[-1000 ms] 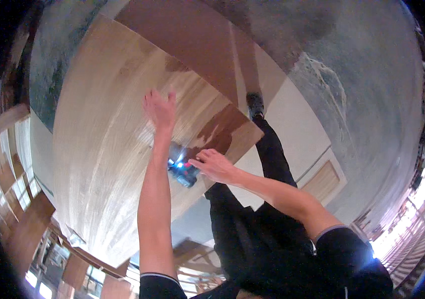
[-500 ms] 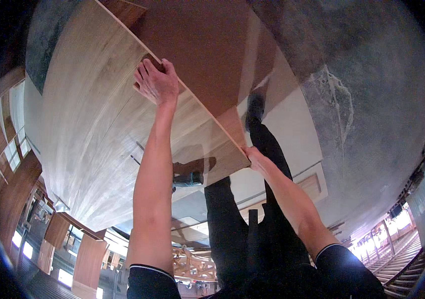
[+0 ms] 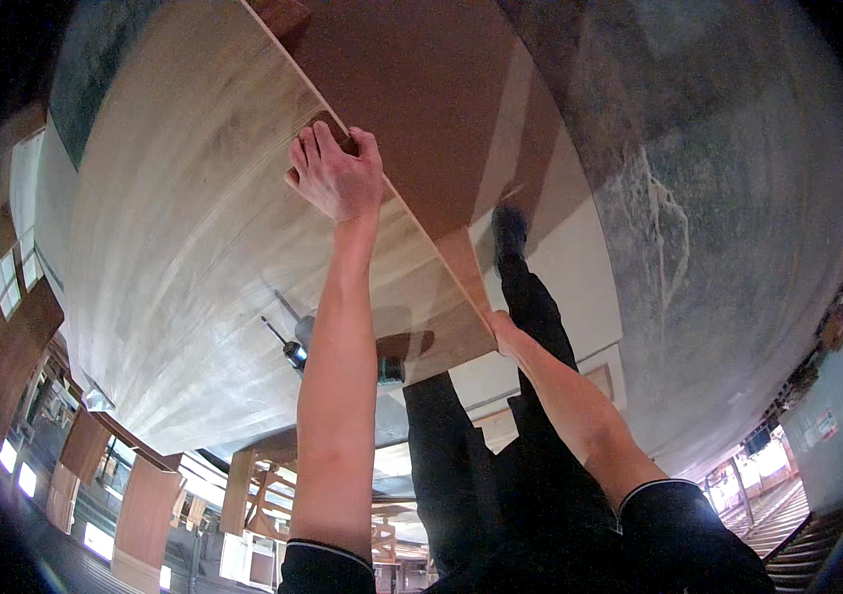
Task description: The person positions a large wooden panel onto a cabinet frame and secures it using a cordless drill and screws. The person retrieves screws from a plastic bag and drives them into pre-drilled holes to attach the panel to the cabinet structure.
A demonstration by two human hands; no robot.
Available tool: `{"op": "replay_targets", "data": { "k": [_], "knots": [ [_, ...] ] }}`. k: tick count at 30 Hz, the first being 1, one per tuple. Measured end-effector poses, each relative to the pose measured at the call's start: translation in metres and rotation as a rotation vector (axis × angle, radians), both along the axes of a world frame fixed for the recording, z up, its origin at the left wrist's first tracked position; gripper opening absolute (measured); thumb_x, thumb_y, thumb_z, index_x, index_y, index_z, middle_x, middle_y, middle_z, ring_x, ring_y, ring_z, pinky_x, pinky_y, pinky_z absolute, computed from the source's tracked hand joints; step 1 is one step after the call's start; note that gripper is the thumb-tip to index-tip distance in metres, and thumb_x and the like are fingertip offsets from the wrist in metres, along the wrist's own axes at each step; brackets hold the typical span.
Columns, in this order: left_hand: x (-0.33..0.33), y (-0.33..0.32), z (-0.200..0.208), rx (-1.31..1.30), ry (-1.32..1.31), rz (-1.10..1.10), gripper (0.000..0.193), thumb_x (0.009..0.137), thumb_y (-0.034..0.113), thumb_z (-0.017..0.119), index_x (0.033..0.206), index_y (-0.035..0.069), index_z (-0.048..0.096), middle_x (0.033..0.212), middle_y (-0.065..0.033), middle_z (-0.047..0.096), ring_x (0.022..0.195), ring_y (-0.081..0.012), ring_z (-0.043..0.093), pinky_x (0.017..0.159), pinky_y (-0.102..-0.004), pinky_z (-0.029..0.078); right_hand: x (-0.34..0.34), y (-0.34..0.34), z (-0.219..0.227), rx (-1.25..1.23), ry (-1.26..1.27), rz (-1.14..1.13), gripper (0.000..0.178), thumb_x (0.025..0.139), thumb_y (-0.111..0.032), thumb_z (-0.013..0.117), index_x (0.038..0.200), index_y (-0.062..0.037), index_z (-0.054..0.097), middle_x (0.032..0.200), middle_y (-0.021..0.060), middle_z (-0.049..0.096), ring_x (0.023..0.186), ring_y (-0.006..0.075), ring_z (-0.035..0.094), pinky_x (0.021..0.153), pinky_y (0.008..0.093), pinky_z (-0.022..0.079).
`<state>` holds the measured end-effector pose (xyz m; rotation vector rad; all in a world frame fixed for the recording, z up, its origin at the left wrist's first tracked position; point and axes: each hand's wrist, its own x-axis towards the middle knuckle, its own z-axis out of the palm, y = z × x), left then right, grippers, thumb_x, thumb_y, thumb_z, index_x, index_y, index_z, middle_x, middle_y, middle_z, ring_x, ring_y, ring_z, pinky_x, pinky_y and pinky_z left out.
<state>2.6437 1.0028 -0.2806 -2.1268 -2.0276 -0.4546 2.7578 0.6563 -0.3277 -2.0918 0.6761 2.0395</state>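
Note:
A large pale wood-grain panel (image 3: 184, 218) spreads over the left half, its thin straight edge running diagonally down to a near corner. My left hand (image 3: 338, 176) is closed over that edge partway along, fingers bent on the pale face and thumb at the edge. At the near corner, my right hand (image 3: 508, 333) grips the same panel; most of its fingers are hidden. A drill with a long bit (image 3: 293, 352) lies on the panel, mostly covered by my left forearm. Below the edge is a reddish-brown board surface (image 3: 407, 94).
Pale boards (image 3: 570, 267) lie on the grey, stained floor (image 3: 708, 238) to the right. My shoe (image 3: 511, 230) stands beside the brown surface. Wooden frames (image 3: 268, 490) and upright brown panels (image 3: 147, 515) appear at the lower left.
The panel edge and my left hand have shifted slightly right in the picture. More of the drill's front now shows left of my forearm. Both hands keep their hold.

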Motion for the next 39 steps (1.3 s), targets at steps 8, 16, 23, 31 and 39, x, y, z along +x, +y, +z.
{"op": "replay_targets", "data": {
  "k": [8, 16, 23, 31, 39],
  "knots": [
    [0.002, -0.001, 0.001, -0.007, 0.016, 0.008, 0.033, 0.073, 0.029, 0.063, 0.093, 0.003, 0.059, 0.095, -0.0107, 0.06, 0.098, -0.0284, 0.052, 0.074, -0.0443, 0.037, 0.0, -0.014, -0.013, -0.027, -0.003, 0.031, 0.052, 0.08, -0.028, 0.062, 0.107, 0.0159, 0.052, 0.099, 0.022, 0.063, 0.082, 0.0299, 0.064, 0.067, 0.0399, 0.051],
    [0.004, -0.001, 0.002, -0.032, 0.03, 0.011, 0.033, 0.074, 0.03, 0.062, 0.093, 0.003, 0.059, 0.096, -0.0109, 0.061, 0.098, -0.0286, 0.052, 0.074, -0.0449, 0.037, 0.0, -0.016, -0.014, -0.035, -0.028, 0.04, 0.049, 0.078, -0.022, 0.061, 0.106, 0.0173, 0.052, 0.097, 0.0218, 0.063, 0.083, 0.03, 0.064, 0.069, 0.0407, 0.051],
    [-0.003, -0.004, 0.001, -0.103, 0.052, 0.072, 0.04, 0.076, 0.033, 0.06, 0.102, 0.003, 0.061, 0.108, -0.0123, 0.061, 0.107, -0.0285, 0.052, 0.081, -0.0472, 0.038, -0.001, 0.024, 0.027, 0.005, -0.057, 0.136, 0.045, 0.079, -0.024, 0.061, 0.103, 0.0136, 0.055, 0.096, 0.0212, 0.063, 0.083, 0.0305, 0.063, 0.069, 0.0414, 0.05],
    [0.002, 0.0, 0.0, -0.07, 0.054, 0.02, 0.028, 0.077, 0.029, 0.059, 0.091, 0.004, 0.059, 0.094, -0.0111, 0.061, 0.098, -0.028, 0.054, 0.073, -0.0444, 0.038, 0.003, 0.013, 0.016, -0.011, -0.035, 0.064, 0.055, 0.077, -0.029, 0.066, 0.103, 0.0174, 0.052, 0.094, 0.0216, 0.062, 0.081, 0.0293, 0.062, 0.067, 0.0404, 0.049],
    [0.007, -0.006, 0.005, -0.206, 0.029, 0.037, 0.033, 0.079, 0.029, 0.059, 0.101, 0.004, 0.059, 0.107, -0.0119, 0.061, 0.107, -0.0287, 0.052, 0.082, -0.0491, 0.037, 0.0, -0.003, 0.004, 0.046, -0.034, 0.03, 0.057, 0.075, -0.029, 0.068, 0.103, 0.0185, 0.052, 0.093, 0.0234, 0.062, 0.077, 0.029, 0.064, 0.063, 0.0394, 0.05]
  ]
}}
